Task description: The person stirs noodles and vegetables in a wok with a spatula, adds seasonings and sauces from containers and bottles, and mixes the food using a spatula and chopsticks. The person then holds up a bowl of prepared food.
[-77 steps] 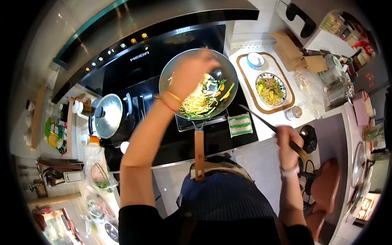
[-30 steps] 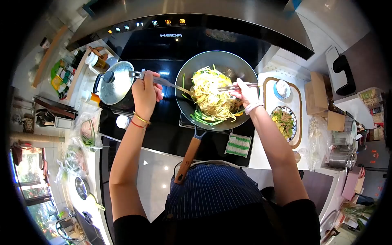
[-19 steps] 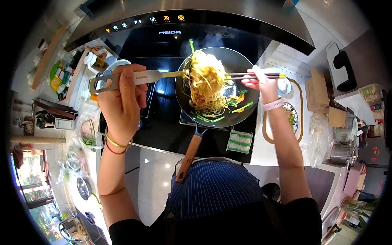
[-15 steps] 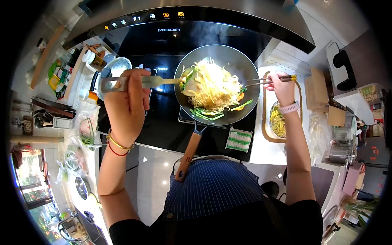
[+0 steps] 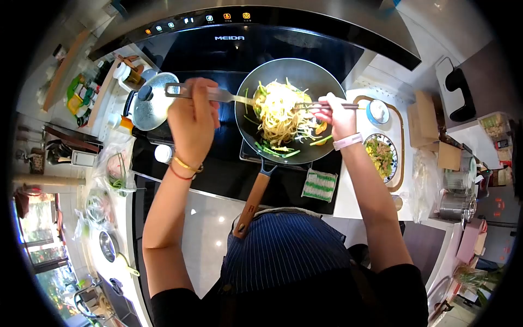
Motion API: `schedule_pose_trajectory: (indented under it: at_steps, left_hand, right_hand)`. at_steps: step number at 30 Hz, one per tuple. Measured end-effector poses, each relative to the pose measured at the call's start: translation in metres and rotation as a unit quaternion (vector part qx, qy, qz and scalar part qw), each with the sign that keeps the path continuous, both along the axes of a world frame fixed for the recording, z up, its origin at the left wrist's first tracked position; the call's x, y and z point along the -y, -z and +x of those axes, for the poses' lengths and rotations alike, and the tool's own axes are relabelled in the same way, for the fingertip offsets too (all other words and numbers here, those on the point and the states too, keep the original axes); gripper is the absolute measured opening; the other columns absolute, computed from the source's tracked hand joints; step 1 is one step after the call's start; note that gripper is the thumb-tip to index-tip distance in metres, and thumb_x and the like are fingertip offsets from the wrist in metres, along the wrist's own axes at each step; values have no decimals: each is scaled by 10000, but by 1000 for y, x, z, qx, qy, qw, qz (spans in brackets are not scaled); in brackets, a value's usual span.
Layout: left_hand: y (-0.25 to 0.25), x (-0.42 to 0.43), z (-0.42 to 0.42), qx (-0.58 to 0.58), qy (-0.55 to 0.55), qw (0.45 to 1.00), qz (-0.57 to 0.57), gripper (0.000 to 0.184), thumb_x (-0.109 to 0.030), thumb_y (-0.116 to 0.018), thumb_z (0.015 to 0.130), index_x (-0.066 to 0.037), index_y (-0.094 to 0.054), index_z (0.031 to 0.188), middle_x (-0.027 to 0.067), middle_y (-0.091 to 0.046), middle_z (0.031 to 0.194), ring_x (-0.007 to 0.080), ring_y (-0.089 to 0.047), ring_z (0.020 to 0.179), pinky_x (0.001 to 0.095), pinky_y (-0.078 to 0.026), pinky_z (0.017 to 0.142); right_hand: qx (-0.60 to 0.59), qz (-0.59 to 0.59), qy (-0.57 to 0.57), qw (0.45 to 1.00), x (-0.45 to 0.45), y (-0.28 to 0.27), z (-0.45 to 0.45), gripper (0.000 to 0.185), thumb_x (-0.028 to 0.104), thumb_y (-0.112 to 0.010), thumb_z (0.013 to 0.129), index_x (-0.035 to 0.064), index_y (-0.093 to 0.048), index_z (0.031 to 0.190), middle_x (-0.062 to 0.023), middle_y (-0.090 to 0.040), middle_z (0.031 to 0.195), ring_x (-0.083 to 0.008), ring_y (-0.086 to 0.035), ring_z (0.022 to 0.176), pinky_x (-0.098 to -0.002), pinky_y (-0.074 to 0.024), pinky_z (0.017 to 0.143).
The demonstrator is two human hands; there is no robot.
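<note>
A dark wok (image 5: 321, 82) with a wooden handle (image 5: 253, 204) sits on the stove, holding a heap of noodles (image 5: 280, 111) with green vegetable strips and orange pieces. My left hand (image 5: 195, 111) is closed around the handle of a spatula (image 5: 220, 95), whose far end meets the noodles' left side. From the right, my right hand (image 5: 339, 115) grips a pair of chopsticks (image 5: 310, 106); their tips are in the noodles. Where the spatula blade goes into the heap, its edge is hidden.
Left of the wok stands a lidded pot (image 5: 157, 111), with a white-capped jar (image 5: 163, 153) nearer me. On the right, a tray (image 5: 403, 158) bears a patterned plate of food (image 5: 393, 177) and a small bowl (image 5: 377, 112). A green-striped cloth (image 5: 320, 185) lies at the stove's front edge.
My right hand has moved left, bringing the chopsticks from the wok's rim into the noodles. My left hand and spatula have shifted right, and the noodles are bunched more tightly.
</note>
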State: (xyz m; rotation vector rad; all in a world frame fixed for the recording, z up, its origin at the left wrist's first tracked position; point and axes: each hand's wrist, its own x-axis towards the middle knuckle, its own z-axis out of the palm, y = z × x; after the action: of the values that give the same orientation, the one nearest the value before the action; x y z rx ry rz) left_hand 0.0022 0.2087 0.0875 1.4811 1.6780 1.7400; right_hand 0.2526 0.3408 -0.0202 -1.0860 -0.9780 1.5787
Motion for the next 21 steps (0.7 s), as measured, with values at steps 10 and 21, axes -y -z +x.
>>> schedule_pose_trajectory:
  at_steps: [10, 21]
  left_hand:
    - [-60, 33, 4, -100, -87, 990, 39, 365, -249, -397, 988, 23, -613, 873, 42, -544, 568, 45, -448, 398, 175, -299, 365]
    - [-22, 26, -5, -60, -101, 993, 7, 320, -199, -390, 987, 17, -601, 881, 28, -531, 544, 42, -447, 388, 174, -310, 367]
  right_hand:
    - [269, 173, -38, 947, -8, -52, 60, 210, 198, -570, 889, 3, -642, 859, -37, -638, 691, -85, -610, 573, -187, -489, 528]
    - [368, 573, -317, 660, 40, 16, -5, 107, 155, -529, 893, 55, -549, 860, -108, -537, 679, -297, -561, 612, -375, -457, 562]
